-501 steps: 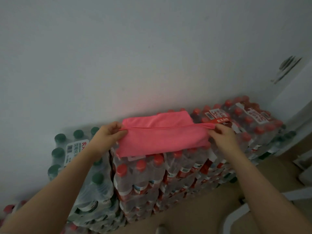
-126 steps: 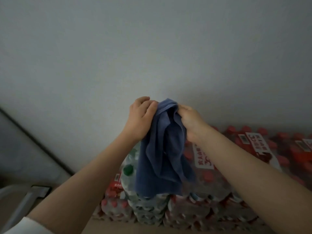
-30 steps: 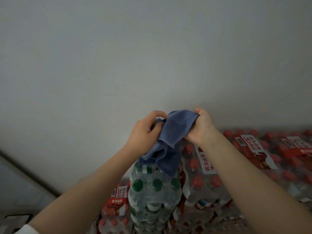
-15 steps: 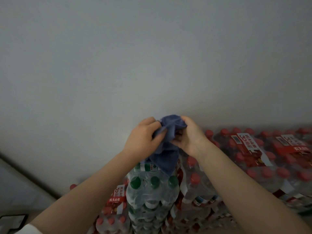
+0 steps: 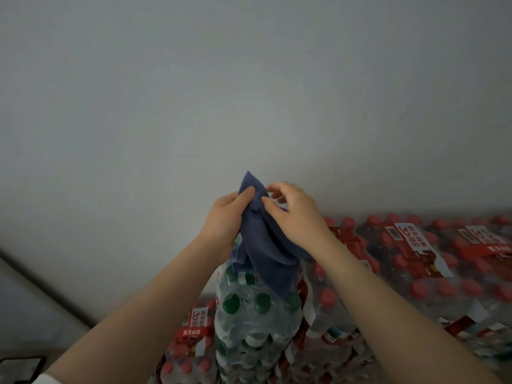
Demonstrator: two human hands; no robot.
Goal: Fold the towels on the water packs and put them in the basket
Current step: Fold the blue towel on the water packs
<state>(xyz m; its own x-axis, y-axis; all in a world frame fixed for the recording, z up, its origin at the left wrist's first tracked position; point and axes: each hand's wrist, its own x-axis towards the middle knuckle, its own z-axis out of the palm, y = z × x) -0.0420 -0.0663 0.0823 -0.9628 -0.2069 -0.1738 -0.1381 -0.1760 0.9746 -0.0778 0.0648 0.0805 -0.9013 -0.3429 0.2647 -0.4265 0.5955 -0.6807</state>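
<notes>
Towel (image 5: 267,253): blue, bunched, held up in front of the wall (image 5: 249,92), above the packs; top corner pokes up past the fingers, the rest hangs down between the wrists, lower tip just over the green caps.
Left hand (image 5: 225,220): grips the towel near its top, thumb pressed on the front of the cloth, fingers wrapped behind and out of sight.
Right hand (image 5: 295,214): thumb tip on the cloth just beside the left thumb, index finger curled above it; whether cloth is actually pinched between them, cannot tell. Wrist lies over the towel's right side.
Green-cap pack (image 5: 257,314): directly under the towel, upright bottles in clear wrap.
Red-cap packs (image 5: 415,259): spread to the right along the wall, more low down at left; labels partly legible, far right blurred.
Hidden: towel's back side, its folds inside the bunch, part of its left edge behind the left wrist.
Cut off: both forearms at the bottom edge; white sleeve (image 5: 48,379) barely showing bottom left.
Basket: not in sight.
</notes>
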